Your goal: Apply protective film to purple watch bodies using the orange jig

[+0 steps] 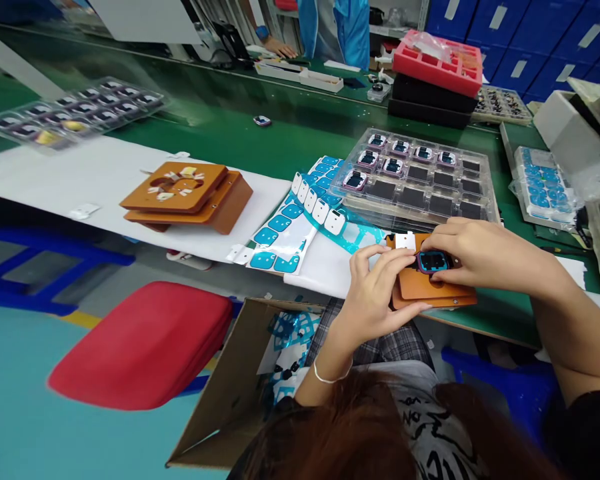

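Observation:
My right hand point(473, 257) pinches a dark, rounded-square watch case point(433, 261) between thumb and fingers. The case sits on or just over an orange fixture block point(415, 288) at the table's front edge; I cannot tell whether it is seated. My left hand point(380, 287) braces the fixture's left side, its thumb along the front edge. Its index and middle fingertips reach the left side of the case. A white tab point(405, 241) shows on the fixture behind these fingers. Just behind lies a clear tray point(487, 193) with watch cases in some pockets and dark pads in others.
Blue adhesive sheets point(280, 223) and a strip of white pieces point(320, 212) lie left of the hands. A second orange fixture point(220, 207) stands farther left. A red stool point(145, 347) and open cardboard box point(220, 393) are below. Across the table stands another person point(353, 30).

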Tool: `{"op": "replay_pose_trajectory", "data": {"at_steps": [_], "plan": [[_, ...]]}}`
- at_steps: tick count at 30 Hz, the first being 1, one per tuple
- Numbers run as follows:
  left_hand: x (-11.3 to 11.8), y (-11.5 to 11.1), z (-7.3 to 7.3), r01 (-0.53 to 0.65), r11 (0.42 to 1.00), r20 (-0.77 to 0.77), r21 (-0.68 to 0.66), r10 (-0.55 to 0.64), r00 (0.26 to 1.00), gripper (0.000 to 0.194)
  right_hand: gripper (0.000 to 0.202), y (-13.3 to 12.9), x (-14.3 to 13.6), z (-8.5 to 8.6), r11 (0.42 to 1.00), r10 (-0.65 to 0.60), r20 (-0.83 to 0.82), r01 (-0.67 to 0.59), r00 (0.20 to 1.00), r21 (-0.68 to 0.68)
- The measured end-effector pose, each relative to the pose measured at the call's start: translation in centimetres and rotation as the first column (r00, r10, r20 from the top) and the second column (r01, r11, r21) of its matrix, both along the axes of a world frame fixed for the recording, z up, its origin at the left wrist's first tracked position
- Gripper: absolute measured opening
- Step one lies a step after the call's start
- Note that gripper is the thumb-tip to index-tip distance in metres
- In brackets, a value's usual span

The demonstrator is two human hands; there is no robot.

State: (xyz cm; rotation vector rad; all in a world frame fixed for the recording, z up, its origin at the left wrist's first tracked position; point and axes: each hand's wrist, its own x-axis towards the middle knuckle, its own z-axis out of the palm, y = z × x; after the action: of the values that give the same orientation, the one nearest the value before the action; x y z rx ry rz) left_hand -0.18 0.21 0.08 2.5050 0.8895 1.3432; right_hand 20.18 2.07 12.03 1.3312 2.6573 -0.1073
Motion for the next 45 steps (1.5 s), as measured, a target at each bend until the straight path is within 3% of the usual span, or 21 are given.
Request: {"op": "replay_pose_trajectory", "data": {"at_steps": [6, 11, 18, 26, 29, 33, 38, 42, 45], "plan": [[-0.2, -0.1, 0.1, -0.017, 1.0, 0.0, 0.0, 0.017, 1.0, 0.063, 0.026, 0.0, -0.4, -0.3, 1.0, -0.022, 0.038, 0.021, 0.999, 0.014], [-0.3, -0.1, 0.1, -0.034, 0.999, 0.001, 0.004, 0.034, 0.999, 0.061, 0.041, -0.3, 0.4, 0.3, 0.999, -0.005, -0.045, 0.007, 0.999, 0.038], [0.0, -0.2, 0.2, -0.02, 0.999, -0.038, 0.035, 0.021, 0.999, 0.052, 0.03, 0.1, 1.0, 0.5, 0.995, 0.044, -0.158, -0.029, 0.986, 0.096], [0.4, -0.2, 0.0, 0.003, 0.996, -0.062, 0.085, 0.002, 0.998, 0.055, 0.041, 1.3, -0.3, -1.1, 0.956, 0.052, -0.406, 0.072, 0.912, 0.285], [0.1, -0.4, 0.3, -0.029, 0.993, -0.013, 0.115, 0.031, 0.999, 0.048, 0.047, 1.4, -1.1, -2.4, 0.966, 0.104, -0.465, 0.022, 0.879, 0.257], [-0.7, -0.6, 0.8, -0.148, 0.981, 0.162, 0.125, 0.127, 0.979, 0.019, 0.052, 1.7, -2.0, -3.8, 0.984, 0.144, -0.402, -0.089, 0.904, 0.153], [-1.0, -0.5, 1.0, -0.22, 0.971, 0.279, 0.094, 0.186, 0.942, 0.006, 0.039, 1.8, -0.7, -2.0, 0.972, 0.119, -0.358, -0.036, 0.926, 0.231], [-0.9, -0.3, 0.9, -0.245, 0.966, 0.269, 0.085, 0.215, 0.939, 0.006, 0.03, 1.3, 1.0, 0.0, 0.995, 0.086, -0.237, -0.072, 0.968, 0.067], [-0.8, -0.2, 0.9, -0.25, 0.965, 0.266, 0.084, 0.22, 0.938, 0.006, 0.028, 1.0, 1.2, 0.3, 0.997, 0.07, -0.15, -0.075, 0.986, -0.03]]}}
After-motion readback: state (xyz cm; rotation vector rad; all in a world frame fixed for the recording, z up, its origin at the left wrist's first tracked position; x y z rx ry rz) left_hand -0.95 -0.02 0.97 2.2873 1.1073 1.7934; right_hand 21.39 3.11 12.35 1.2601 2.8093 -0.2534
